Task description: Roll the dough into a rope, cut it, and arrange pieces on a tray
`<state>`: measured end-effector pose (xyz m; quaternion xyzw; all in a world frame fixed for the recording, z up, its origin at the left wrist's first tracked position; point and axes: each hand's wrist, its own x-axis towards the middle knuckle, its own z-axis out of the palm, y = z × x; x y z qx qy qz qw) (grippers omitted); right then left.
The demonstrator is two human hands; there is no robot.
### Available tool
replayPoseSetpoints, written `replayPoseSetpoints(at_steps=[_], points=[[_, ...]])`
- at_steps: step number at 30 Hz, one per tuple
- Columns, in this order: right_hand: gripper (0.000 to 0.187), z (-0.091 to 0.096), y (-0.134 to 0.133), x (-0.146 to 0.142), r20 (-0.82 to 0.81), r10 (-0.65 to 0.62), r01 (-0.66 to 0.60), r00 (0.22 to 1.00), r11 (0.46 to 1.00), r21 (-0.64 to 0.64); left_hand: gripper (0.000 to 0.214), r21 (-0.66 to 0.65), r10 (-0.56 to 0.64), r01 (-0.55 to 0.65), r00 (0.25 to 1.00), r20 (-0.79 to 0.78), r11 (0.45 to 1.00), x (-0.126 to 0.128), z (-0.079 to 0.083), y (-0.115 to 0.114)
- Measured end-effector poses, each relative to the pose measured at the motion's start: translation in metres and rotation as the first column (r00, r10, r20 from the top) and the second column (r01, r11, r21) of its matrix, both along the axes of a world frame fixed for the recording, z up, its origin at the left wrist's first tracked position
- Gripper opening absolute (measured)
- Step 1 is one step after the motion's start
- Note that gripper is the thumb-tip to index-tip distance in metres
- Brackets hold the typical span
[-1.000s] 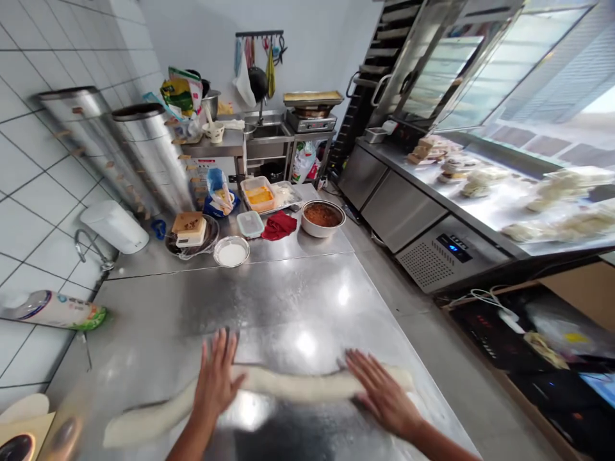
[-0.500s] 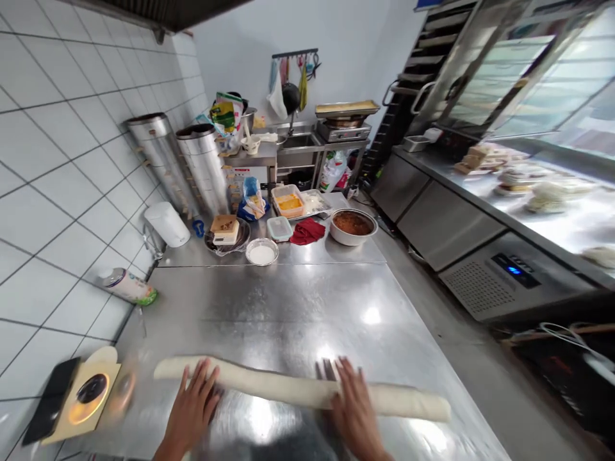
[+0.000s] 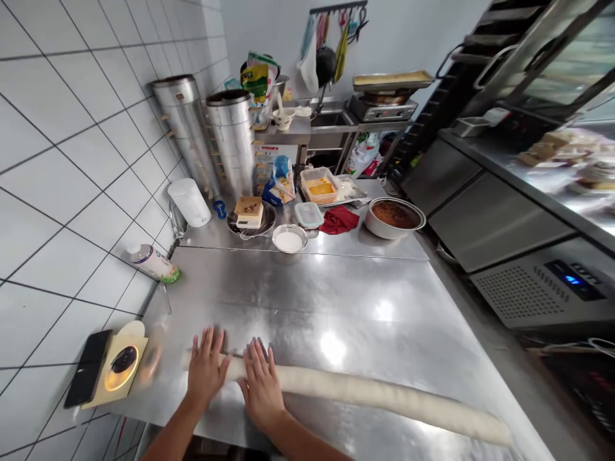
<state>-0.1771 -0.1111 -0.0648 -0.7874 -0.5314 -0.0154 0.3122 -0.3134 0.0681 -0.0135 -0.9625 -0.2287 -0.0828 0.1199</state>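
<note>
A long pale roll of dough (image 3: 375,392) lies across the steel table (image 3: 288,294), slanting down toward the right. Near its left end my left hand (image 3: 207,366) rests flat on top, fingers stretched out and slightly spread. Just to the right, my right hand (image 3: 262,378) also lies flat over the dough with its fingers extended. A short stretch of dough shows between the two hands. Neither hand grips it; the parts beneath the palms are hidden.
At the back of the table are a bowl of white powder (image 3: 289,241), a red cloth (image 3: 339,220), a lidded container (image 3: 309,216), a kitchen scale (image 3: 249,216) and a large bowl of brown filling (image 3: 394,218). A phone (image 3: 88,368) and spray can (image 3: 154,263) stand by the left wall.
My right hand has moved left along the dough, close to my left hand. The camera view has shifted, so the dough and table appear farther right at their right ends.
</note>
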Motion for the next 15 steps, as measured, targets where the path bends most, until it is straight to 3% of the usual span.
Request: replayPoseSetpoints(at_steps=[2,4,6,7,8,10,13,15], points=[[0.073,-0.006,0.004,-0.012,0.075,0.030,-0.028,0.997,0.999,-0.029,0.072,-0.026,0.049,-0.049,0.999,0.023,0.998,-0.021,-0.019,-0.002],[0.071,-0.016,-0.010,-0.021,0.191,0.127,-0.120,0.973,0.992,-0.044,0.078,-0.022,0.074,-0.072,0.995,0.064,0.997,-0.062,-0.040,-0.018],[0.066,-0.025,-0.029,-0.021,0.335,0.230,-0.242,0.914,0.970,-0.006,0.077,0.100,-0.036,0.017,0.981,0.193,0.995,-0.098,-0.052,-0.024],[0.066,-0.027,-0.032,-0.015,0.367,0.268,-0.289,0.891,0.957,0.003,0.078,0.120,-0.098,0.076,0.977,0.191,0.990,-0.104,-0.052,-0.016],[0.067,-0.026,-0.028,-0.004,0.357,0.295,-0.313,0.886,0.950,-0.008,0.079,0.102,-0.137,0.122,0.978,0.160,0.987,-0.098,-0.046,0.001],[0.076,-0.016,0.003,0.029,0.215,0.290,-0.277,0.933,0.957,-0.091,0.081,-0.064,-0.109,0.110,0.994,0.007,0.992,-0.054,-0.023,0.057],[0.080,0.004,0.076,0.088,0.018,0.004,0.001,1.000,0.971,-0.241,0.068,-0.141,0.157,-0.152,0.987,0.023,0.978,0.042,0.013,0.147],[0.072,0.010,0.100,0.106,-0.018,-0.136,0.125,0.991,0.951,-0.284,0.066,-0.189,0.161,-0.157,0.987,0.004,0.969,0.066,0.020,0.168]])
